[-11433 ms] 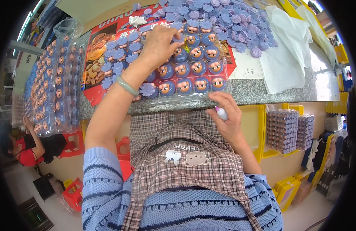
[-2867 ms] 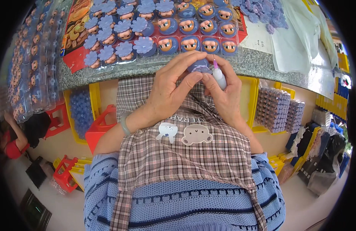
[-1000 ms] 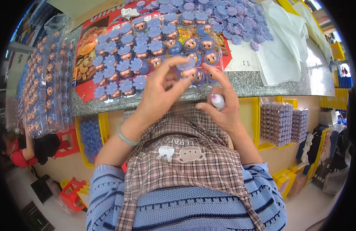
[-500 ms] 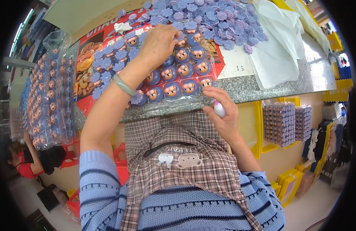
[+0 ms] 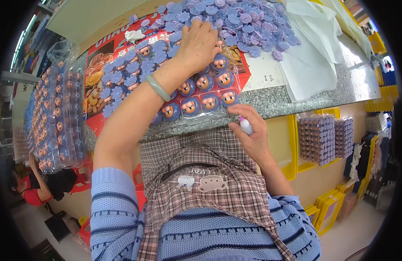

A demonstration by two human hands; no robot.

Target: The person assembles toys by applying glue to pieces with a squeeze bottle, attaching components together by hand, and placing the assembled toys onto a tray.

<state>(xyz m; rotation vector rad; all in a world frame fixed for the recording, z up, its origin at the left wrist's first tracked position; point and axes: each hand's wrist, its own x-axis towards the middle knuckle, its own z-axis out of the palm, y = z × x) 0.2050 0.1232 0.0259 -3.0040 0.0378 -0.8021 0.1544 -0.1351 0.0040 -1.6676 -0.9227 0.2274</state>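
A clear plastic tray [image 5: 200, 115] on the counter holds rows of small doll heads [image 5: 210, 102] with blue hoods. Purple-blue flower-shaped pieces [image 5: 132, 68] cover the heads on its left side. My left hand [image 5: 199, 45], a pale bangle at its wrist, reaches over the tray's far part beside the flower pile. Its fingers are bent down and together; their tips and anything in them are hidden. Near the tray's front right corner, my right hand [image 5: 256, 130] is closed round a small white squeeze bottle [image 5: 246, 126] with a pink tip.
A large heap of loose flower pieces [image 5: 249, 26] lies behind the tray. White sheets [image 5: 309, 56] cover the counter's right side. Filled clear trays [image 5: 57, 113] stand at the left, beside a person in red [image 5: 31, 193]. Stacked trays [image 5: 316, 139] sit in yellow crates at the right.
My left hand has moved right and slightly farther away over the tray. The right hand has barely moved and still holds the squeeze bottle.
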